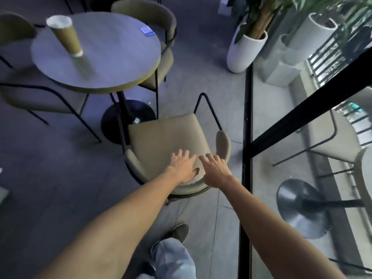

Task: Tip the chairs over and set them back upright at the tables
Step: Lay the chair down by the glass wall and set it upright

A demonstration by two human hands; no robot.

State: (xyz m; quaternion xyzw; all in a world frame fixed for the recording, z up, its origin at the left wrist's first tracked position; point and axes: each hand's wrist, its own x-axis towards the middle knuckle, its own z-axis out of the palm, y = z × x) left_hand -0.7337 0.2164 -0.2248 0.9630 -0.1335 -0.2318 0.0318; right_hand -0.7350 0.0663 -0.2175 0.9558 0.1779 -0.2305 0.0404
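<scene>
A beige padded chair (163, 141) with a black metal frame sits just in front of me, beside the round table (112, 57). It looks tipped back toward me, with a black leg loop (207, 103) pointing away toward the table. My left hand (184, 168) and my right hand (216, 170) reach side by side over the top of its curved backrest (191, 187), fingers spread. Neither hand is curled round the frame, and I cannot tell whether they touch it. Two more matching chairs, one behind the table (153, 15) and one to its left (40, 101), stand upright.
A tall paper cup (66, 35) and a small blue card (147, 30) are on the table, over its black pedestal base (128, 117). White planters (243, 51) stand at the back right. A black-framed glass wall (247, 137) runs along the right. My shoe (180, 232) is below the chair.
</scene>
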